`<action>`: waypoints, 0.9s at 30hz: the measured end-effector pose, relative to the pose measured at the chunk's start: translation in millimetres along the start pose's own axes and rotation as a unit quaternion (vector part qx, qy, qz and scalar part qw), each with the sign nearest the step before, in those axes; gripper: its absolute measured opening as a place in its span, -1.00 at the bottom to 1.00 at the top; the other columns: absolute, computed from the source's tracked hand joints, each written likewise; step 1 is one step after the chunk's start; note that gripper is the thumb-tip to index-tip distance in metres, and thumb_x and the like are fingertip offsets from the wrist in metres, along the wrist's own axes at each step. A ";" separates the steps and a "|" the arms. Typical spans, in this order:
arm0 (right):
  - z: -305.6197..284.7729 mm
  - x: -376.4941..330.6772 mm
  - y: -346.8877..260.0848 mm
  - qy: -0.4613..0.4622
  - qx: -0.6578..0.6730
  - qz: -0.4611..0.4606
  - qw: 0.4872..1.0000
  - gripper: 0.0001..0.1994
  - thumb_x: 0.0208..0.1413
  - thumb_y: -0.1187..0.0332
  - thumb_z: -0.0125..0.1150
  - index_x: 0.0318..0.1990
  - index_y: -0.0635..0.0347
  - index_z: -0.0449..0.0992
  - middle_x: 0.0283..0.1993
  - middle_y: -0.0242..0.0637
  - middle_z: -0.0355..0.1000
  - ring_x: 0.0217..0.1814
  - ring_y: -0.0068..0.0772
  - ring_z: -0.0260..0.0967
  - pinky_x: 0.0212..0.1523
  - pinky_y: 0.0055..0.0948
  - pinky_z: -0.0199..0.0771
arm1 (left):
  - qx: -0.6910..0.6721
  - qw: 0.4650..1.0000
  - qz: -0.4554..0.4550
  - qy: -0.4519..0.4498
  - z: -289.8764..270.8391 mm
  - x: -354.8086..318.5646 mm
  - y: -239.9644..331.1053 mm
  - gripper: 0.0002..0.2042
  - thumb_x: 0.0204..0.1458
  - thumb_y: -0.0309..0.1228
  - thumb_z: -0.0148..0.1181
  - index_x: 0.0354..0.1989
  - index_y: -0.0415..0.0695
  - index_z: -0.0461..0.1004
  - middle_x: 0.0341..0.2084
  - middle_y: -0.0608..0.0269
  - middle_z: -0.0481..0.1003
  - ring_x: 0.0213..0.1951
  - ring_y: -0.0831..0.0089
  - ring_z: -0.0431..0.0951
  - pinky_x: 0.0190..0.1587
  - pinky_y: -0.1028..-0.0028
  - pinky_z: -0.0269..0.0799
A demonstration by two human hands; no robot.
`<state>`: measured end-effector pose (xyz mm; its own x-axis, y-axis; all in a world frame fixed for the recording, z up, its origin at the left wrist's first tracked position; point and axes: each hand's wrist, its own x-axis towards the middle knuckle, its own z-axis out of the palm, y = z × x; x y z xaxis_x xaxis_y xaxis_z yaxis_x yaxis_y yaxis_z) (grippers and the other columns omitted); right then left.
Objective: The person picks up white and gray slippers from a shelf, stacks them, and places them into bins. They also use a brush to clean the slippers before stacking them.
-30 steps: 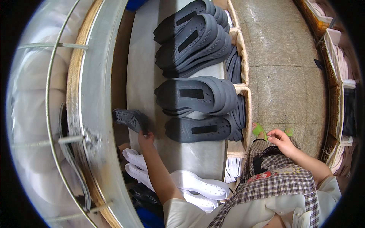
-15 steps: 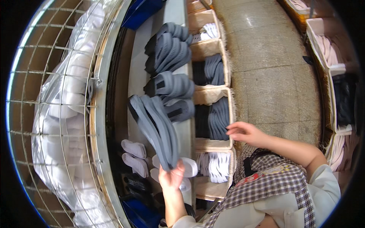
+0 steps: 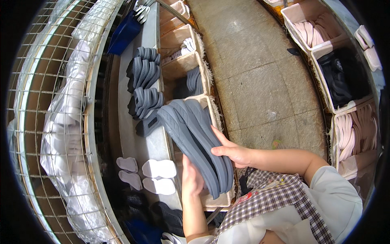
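Left hand [image 3: 193,179]: you grasp the grey soles [image 3: 179,133] from the left.
Right hand [image 3: 235,153]: you clasp their right side, thumb uppermost.
Grey soles: over a cloth-lined bin [image 3: 212,203], beside the surface [image 3: 153,147].

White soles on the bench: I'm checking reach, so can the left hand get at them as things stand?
Likely yes: the white soles lie uncovered near the left hand, though it must first leave the grey soles it touches.
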<state>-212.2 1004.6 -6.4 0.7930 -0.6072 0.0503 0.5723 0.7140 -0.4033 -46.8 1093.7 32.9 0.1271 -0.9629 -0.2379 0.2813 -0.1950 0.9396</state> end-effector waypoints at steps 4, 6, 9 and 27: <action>21.2 -7.8 12.8 -0.020 -0.087 -0.051 0.995 -0.05 0.08 0.28 0.21 0.40 0.10 -0.45 0.46 -0.11 -0.38 0.49 -0.22 -0.43 0.41 -0.26 -0.31 | 0.022 0.997 -0.029 0.069 -12.4 8.5 -3.3 -0.31 0.10 -0.07 0.11 0.31 -0.06 -0.05 0.17 0.08 0.20 0.14 0.21 0.30 0.11 0.21 0.34; 32.1 -4.3 21.8 -0.044 -0.123 -0.062 0.990 -0.01 0.06 0.33 0.24 0.39 0.17 -0.49 0.46 -0.08 -0.44 0.51 -0.21 -0.52 0.42 -0.27 -0.36 | -0.007 0.995 0.004 0.103 -23.2 1.5 -1.8 -0.39 0.12 -0.17 0.12 0.26 -0.10 0.03 0.09 0.08 0.29 0.05 0.24 0.40 0.02 0.27 0.44; 43.3 2.9 39.2 -0.064 -0.188 -0.071 0.977 0.01 0.04 0.33 0.26 0.39 0.17 -0.50 0.47 -0.08 -0.48 0.51 -0.22 -0.53 0.42 -0.28 -0.37 | -0.039 0.996 0.004 0.082 -43.5 -11.1 2.2 -0.46 0.10 -0.27 0.15 0.21 -0.20 0.13 0.02 0.07 0.36 -0.01 0.25 0.46 -0.01 0.31 0.47; 30.8 -1.4 70.6 -0.085 -0.517 -0.086 0.847 -0.05 -0.14 0.32 0.41 0.34 0.28 -0.15 0.29 -0.03 -0.08 0.37 -0.10 -0.13 0.36 -0.26 -0.12 | 0.172 0.970 0.125 0.121 -109.3 -42.0 -40.3 -0.48 0.10 -0.37 0.11 0.22 -0.26 0.15 0.15 0.13 0.26 0.15 0.31 0.27 0.19 0.35 0.20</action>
<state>-166.5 1066.6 -6.8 0.7857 -0.5489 0.2853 0.2629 -0.1211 -0.9572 40.5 1162.5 -21.9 0.3825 -0.9240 -0.0030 -0.1155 -0.0510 0.9920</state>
